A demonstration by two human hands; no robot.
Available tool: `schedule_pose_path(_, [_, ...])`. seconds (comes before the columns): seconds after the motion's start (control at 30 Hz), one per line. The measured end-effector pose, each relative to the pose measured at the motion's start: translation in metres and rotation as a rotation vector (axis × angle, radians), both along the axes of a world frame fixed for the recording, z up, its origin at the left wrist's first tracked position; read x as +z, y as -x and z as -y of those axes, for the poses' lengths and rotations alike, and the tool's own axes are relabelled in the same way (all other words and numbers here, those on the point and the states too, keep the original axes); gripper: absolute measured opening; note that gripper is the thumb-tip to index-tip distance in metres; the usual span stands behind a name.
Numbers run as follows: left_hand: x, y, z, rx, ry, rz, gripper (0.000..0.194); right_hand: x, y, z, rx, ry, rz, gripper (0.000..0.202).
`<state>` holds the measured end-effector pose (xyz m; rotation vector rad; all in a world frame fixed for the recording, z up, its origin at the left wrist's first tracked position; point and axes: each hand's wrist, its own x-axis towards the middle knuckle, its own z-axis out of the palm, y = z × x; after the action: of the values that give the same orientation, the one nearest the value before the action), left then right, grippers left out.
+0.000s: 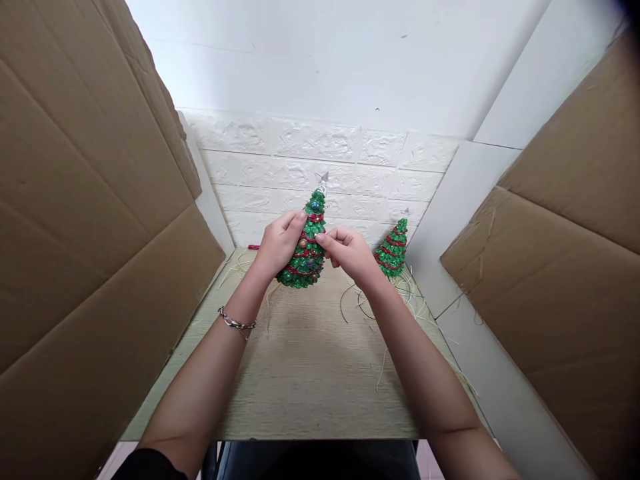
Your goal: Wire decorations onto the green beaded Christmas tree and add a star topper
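A small green glittery Christmas tree (313,250) with red garland, small coloured balls and a silver star (323,180) on its tip is held up above the table, leaning slightly right. My left hand (284,243) is wrapped round its left side. At its right side, my right hand (345,250) pinches with thumb and index finger against the edge of the tree; whatever lies between the fingertips is too small to make out. A second green tree (394,250) with red garland and a star stands at the table's back right corner.
Loose pale and dark strings (413,300) lie around the second tree and along the right side of the table (320,373). A small red object (254,247) lies at the back left. Cardboard sheets (90,200) flank both sides; a white brick-patterned wall (315,141) is behind.
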<state>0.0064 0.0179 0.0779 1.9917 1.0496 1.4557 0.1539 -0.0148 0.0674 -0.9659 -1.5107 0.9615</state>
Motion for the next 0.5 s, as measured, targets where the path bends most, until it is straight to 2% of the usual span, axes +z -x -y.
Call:
schedule_pose_path(0.1, [0.001, 0.002, -0.002, 0.021, 0.025, 0.025, 0.044, -0.003, 0.003, 0.001, -0.046, -0.06, 0.073, 0.05])
schedule_pose_path(0.2, [0.002, 0.007, -0.007, 0.046, 0.09, 0.151, 0.048, -0.011, 0.006, -0.002, -0.095, -0.127, 0.2, 0.053])
schedule_pose_path(0.3, [0.004, 0.017, -0.014, 0.065, 0.137, 0.3, 0.051, -0.027, 0.01, -0.012, -0.241, -0.172, 0.432, 0.049])
schedule_pose_path(0.37, [0.005, 0.026, -0.018, 0.079, 0.152, 0.35, 0.052, -0.041, 0.012, -0.022, -0.305, -0.122, 0.64, 0.043])
schedule_pose_path(0.5, [0.006, 0.04, -0.025, 0.14, 0.171, 0.404, 0.053, -0.071, 0.015, -0.039, -0.143, 0.032, 0.838, 0.053])
